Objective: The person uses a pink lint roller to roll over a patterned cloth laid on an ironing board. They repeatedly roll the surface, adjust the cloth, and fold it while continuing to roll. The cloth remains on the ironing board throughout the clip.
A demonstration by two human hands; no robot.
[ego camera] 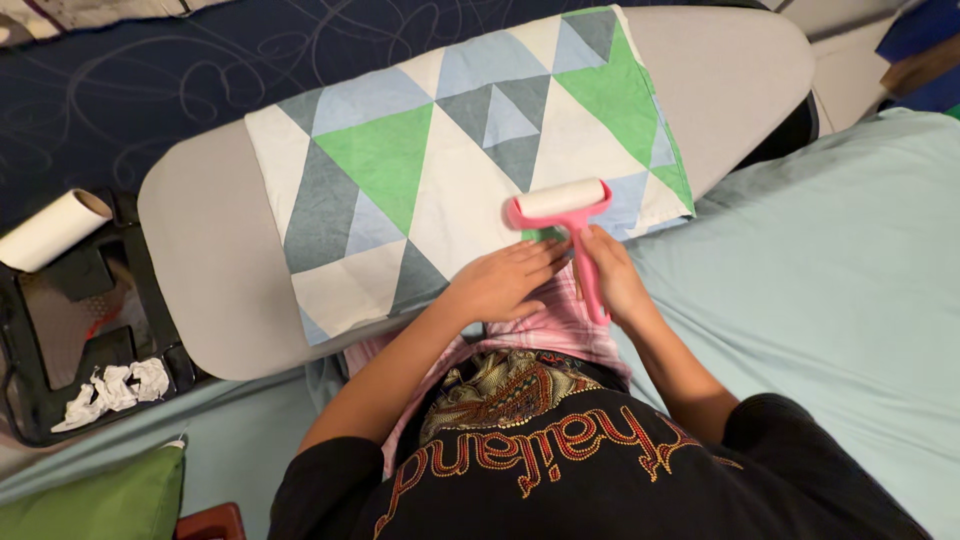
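Lint roller (pixel 562 200), pink-framed, rests on the triangle-patterned cloth (pixel 440 170) at frame centre, draped over the grey ironing board (pixel 200 250); right hand (pixel 612 275) grips its handle; left hand (pixel 500 283) lies flat, pinning fabric; steady, even strokes suit best.

Landmark: grey ironing board (pixel 200 260), lying across the view.
Beyond board: dark navy patterned bedding (pixel 120 90).
Right of board: pale green sheet (pixel 830 290).
Left of board: black tray (pixel 40 350), crumpled paper (pixel 115 388).
Light: even, soft.

Left hand (pixel 505 282) flat; right hand (pixel 612 275) fingers curled.
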